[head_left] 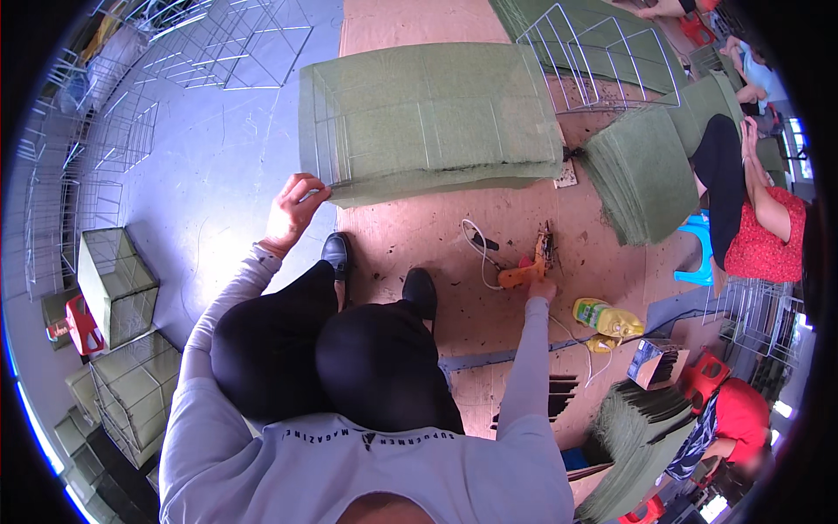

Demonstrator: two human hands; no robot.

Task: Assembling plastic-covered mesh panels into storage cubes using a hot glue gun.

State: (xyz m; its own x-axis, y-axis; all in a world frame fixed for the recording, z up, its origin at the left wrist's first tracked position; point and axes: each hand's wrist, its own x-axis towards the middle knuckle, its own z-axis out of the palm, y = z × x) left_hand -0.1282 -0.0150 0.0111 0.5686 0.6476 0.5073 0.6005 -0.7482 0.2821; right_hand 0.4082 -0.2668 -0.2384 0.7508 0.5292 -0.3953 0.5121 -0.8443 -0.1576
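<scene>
A green mesh sheet (445, 105) is draped over a box-shaped wire frame (330, 131) lying on the cardboard in front of me. My left hand (295, 212) pinches the near left corner of the mesh between thumb and fingers. Along the mesh's near side runs a dark, uneven edge. To the right, my right hand (542, 288) is closed round the handle of an orange glue gun (515, 277), with its dark, dirty nozzle pointing away from me. The gun is low over the cardboard, apart from the mesh; whether it touches the floor I cannot tell.
A stack of green mesh sheets (642, 179) and a bare wire frame (602, 65) lie at the right. Near my right arm is a yellow bottle (607, 319). Mesh-covered frames (118, 271) stand at left. A person (768, 236) sits by a blue stool (696, 251).
</scene>
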